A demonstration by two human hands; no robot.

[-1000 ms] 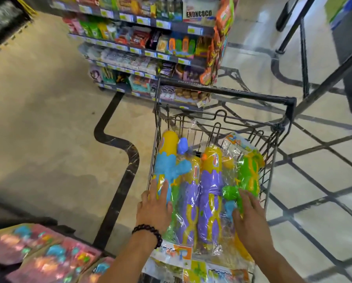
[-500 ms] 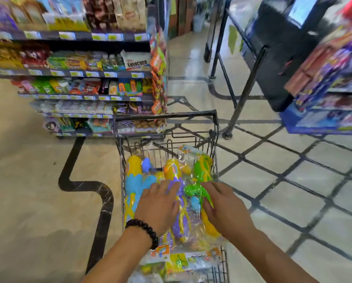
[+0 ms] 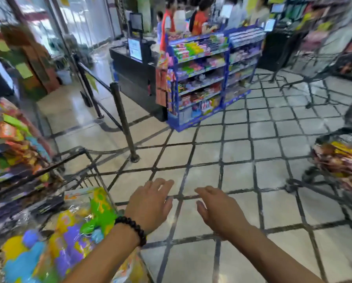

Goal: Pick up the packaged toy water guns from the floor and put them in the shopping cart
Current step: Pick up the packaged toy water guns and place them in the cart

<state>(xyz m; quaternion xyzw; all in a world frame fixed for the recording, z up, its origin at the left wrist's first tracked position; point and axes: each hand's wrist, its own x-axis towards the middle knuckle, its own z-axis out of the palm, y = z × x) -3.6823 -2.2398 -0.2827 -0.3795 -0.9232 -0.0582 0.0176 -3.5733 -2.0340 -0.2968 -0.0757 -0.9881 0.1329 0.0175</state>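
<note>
Several packaged toy water guns (image 3: 69,233), yellow, purple, blue and green in clear plastic, lie piled in the black wire shopping cart (image 3: 69,158) at the lower left. My left hand (image 3: 150,203), with a black bead bracelet on the wrist, hovers just right of the cart with fingers spread and nothing in it. My right hand (image 3: 218,209) is beside it over the tiled floor, also open and empty. Neither hand touches the packages. No water gun lies on the visible floor.
A black stanchion post (image 3: 126,127) with a belt stands ahead of the cart. A blue snack display rack (image 3: 201,78) and a checkout counter (image 3: 134,74) with people are farther back. Another loaded cart (image 3: 338,158) sits at the right. Snack shelves (image 3: 9,139) stand at the left.
Both hands have lifted off the water guns and moved right, clear of the cart. The view has swung right and up toward the checkout.
</note>
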